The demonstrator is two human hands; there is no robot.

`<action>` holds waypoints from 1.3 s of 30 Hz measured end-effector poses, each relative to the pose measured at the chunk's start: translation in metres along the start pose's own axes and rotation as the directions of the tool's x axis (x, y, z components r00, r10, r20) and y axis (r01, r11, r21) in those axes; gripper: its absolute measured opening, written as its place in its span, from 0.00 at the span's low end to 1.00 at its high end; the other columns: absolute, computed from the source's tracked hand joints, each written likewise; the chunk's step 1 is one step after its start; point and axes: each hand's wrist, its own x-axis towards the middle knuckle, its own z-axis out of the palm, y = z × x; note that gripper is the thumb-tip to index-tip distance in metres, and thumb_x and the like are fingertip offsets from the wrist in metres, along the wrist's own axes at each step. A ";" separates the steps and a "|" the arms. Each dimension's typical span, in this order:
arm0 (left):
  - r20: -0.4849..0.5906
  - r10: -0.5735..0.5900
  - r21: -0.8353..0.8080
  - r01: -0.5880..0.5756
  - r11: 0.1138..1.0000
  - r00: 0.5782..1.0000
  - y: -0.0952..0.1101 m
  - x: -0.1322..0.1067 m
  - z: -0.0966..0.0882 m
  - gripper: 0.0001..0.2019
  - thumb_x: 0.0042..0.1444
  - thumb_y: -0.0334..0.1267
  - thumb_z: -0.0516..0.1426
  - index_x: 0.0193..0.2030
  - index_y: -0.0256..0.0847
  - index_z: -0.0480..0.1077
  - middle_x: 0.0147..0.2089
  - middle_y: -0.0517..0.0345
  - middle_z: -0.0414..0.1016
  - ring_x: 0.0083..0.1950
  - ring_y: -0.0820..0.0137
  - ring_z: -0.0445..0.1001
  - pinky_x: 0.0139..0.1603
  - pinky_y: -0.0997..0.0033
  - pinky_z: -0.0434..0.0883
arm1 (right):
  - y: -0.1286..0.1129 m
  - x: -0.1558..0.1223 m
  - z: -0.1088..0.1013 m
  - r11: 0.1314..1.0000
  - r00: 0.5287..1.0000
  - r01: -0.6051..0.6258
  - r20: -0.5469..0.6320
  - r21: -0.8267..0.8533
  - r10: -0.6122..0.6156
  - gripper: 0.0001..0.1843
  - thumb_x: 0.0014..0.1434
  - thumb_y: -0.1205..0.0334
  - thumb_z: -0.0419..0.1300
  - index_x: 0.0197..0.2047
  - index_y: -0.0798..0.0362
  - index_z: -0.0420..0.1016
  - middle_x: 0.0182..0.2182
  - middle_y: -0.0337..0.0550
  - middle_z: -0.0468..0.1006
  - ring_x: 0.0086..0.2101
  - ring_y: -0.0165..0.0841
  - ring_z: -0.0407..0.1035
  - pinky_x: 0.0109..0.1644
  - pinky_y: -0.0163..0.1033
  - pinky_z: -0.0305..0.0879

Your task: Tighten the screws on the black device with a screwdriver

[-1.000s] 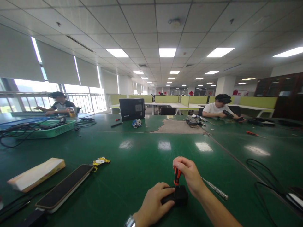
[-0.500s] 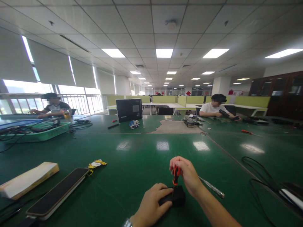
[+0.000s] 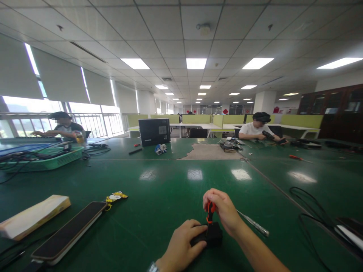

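A small black box-like part point(image 3: 214, 235) rests on the green table near its front edge. My left hand point(image 3: 183, 241) grips it from the left, thumb on the near side and fingers over the top. My right hand point(image 3: 222, 209) is closed around the handle of a red and black screwdriver point(image 3: 210, 213). The screwdriver stands nearly upright, its shaft pointing down at the black part; the tip's exact seat is too small to make out. Right of my right wrist lies a metal rod-like tool point(image 3: 253, 224).
To the left lie a phone point(image 3: 70, 230) and a tissue pack point(image 3: 36, 215). A green basket point(image 3: 56, 160) holds cables. Farther back are a black computer case point(image 3: 154, 132), gloves point(image 3: 161, 149) and another screwdriver point(image 3: 296, 157). Black cables point(image 3: 309, 219) lie right. Two people sit across the table.
My right hand and the screwdriver have shifted very slightly, with the grip about the same. My left hand and the black part stay in place.
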 end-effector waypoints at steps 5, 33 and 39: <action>-0.004 0.009 -0.001 -0.009 1.000 1.000 -0.001 0.002 0.001 0.20 0.55 0.34 0.62 0.54 0.54 0.71 0.52 0.60 0.73 0.51 0.64 0.71 0.53 0.69 0.68 | -0.002 -0.001 0.000 1.000 1.000 0.002 0.031 -0.002 -0.002 0.11 0.55 0.59 0.56 0.24 0.55 0.70 0.21 0.38 0.71 0.23 0.29 0.64 0.30 0.34 0.60; -0.011 0.002 -0.001 -0.002 1.000 1.000 -0.003 -0.001 0.002 0.20 0.54 0.35 0.63 0.53 0.55 0.72 0.50 0.61 0.73 0.49 0.65 0.71 0.51 0.71 0.67 | -0.002 -0.003 -0.002 0.999 0.996 0.002 0.092 -0.034 0.001 0.13 0.55 0.57 0.59 0.27 0.56 0.77 0.22 0.38 0.71 0.23 0.27 0.64 0.28 0.33 0.60; -0.017 0.007 -0.012 -0.007 1.000 1.000 -0.003 -0.001 0.003 0.19 0.55 0.35 0.63 0.53 0.55 0.72 0.50 0.62 0.73 0.49 0.66 0.71 0.51 0.71 0.67 | -0.002 -0.003 -0.003 1.000 0.996 0.003 0.089 -0.031 0.000 0.13 0.55 0.57 0.59 0.27 0.56 0.77 0.22 0.38 0.71 0.23 0.28 0.64 0.29 0.33 0.61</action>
